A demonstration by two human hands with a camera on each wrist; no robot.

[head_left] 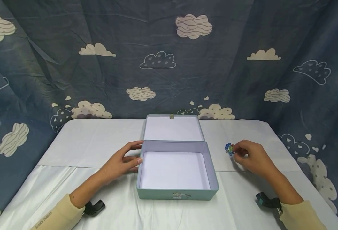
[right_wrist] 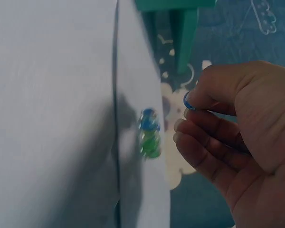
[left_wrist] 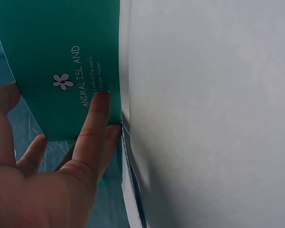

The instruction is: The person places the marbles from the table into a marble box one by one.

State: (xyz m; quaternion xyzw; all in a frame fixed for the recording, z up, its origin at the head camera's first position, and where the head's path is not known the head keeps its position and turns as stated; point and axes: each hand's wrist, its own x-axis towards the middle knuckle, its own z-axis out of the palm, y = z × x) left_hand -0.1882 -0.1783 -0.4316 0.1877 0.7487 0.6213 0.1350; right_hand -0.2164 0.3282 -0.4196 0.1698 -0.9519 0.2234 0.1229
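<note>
A: Starting left. Left hand lies flat on the table, fingers straight, fingertips pressed against the left outer wall of the tin box. Nothing gripped.

B: Box state?

A: Open. Teal outside, pale inside. Lid is hinged back flat on the table, beyond the left hand's fingertips. The box sits between the two hands, touching the left one and well apart from the right.

B: Right side?

A: Right hand has curled fingers. Thumb and forefinger pinch one blue marble. A small cluster of marbles, blue and green, lies on the table just beside those fingertips, on the side toward the box.

B: Hand touching the cluster?

A: Wrist view shows a gap, so apart. Exact marble count is too blurred to tell.
</note>
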